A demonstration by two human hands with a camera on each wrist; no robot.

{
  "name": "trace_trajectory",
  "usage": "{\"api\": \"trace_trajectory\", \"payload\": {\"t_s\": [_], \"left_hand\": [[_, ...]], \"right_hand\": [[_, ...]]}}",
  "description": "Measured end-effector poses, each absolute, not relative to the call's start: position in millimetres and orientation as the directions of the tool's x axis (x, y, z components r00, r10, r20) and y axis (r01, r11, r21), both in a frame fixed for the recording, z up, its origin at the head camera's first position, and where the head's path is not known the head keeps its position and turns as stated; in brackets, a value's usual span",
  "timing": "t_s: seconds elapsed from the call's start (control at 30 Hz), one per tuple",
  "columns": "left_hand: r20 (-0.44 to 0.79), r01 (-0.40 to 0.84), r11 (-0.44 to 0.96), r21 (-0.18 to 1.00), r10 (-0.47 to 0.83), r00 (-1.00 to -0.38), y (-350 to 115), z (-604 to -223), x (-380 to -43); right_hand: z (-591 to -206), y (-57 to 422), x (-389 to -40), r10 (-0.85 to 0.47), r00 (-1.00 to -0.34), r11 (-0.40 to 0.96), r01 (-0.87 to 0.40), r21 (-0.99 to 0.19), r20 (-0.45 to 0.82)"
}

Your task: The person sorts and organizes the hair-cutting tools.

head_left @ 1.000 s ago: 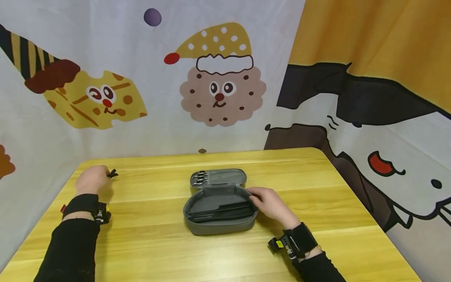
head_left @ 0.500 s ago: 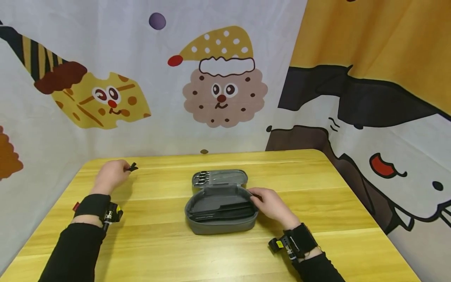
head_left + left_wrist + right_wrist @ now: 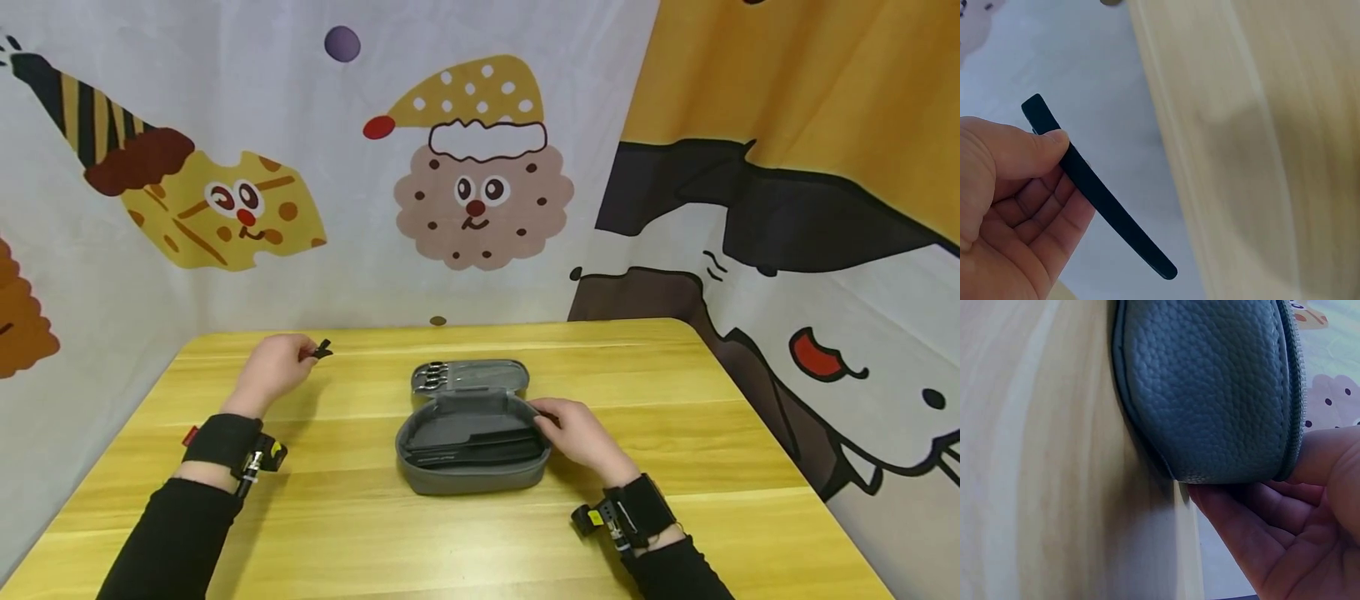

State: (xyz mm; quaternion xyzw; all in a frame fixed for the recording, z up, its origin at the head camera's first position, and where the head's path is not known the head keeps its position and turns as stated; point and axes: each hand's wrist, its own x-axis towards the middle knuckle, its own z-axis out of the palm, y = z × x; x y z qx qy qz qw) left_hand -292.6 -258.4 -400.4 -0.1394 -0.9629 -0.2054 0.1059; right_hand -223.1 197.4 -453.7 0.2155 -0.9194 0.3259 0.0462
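Observation:
My left hand (image 3: 273,371) is raised over the back left of the table. Between thumb and fingers it pinches a slim black hair clip (image 3: 1107,203), long and tapering in the left wrist view. A grey zippered case (image 3: 468,482) lies unfolded in mid-table. My right hand (image 3: 581,437) grips its right end; in the right wrist view the thumb lies at the zip edge and the fingers against the pebbled side (image 3: 1210,394). Long flat black items (image 3: 480,452) lie inside the case, their kind unclear. Metal scissors (image 3: 431,377) with finger loops showing sit in the lid.
The wooden table (image 3: 337,533) has its back edge close to a printed cartoon curtain (image 3: 360,275). More curtain hangs along the left and right sides. Each wrist wears a black strap with a small camera (image 3: 588,518).
My left hand has moved right, toward the case, carrying the hair clip. My right hand stays on the case's right end. The head view has shifted slightly.

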Motion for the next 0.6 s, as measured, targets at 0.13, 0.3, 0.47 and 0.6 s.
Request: {"api": "trace_trajectory", "payload": {"t_s": [0.13, 0.3, 0.47, 0.6], "left_hand": [[0.296, 0.350, 0.852, 0.390, 0.244, -0.924, -243, -395, -287], [0.370, 0.421, 0.805, 0.417, 0.273, -0.888, -223, -386, -279], [0.421, 0.437, 0.773, 0.460, 0.244, -0.874, -203, -380, -273], [0.447, 0.454, 0.746, 0.488, 0.233, -0.864, -188, -380, -270]], "right_hand": [[-453, 198, -223, -0.370, -0.901, 0.691, -0.429, -0.582, 0.224], [-452, 197, -223, -0.371, -0.900, 0.693, -0.433, -0.577, 0.230], [-450, 197, -224, -0.380, -0.893, 0.697, -0.449, -0.559, 0.242], [-449, 197, -223, -0.390, -0.889, 0.700, -0.455, -0.550, 0.240]]}}
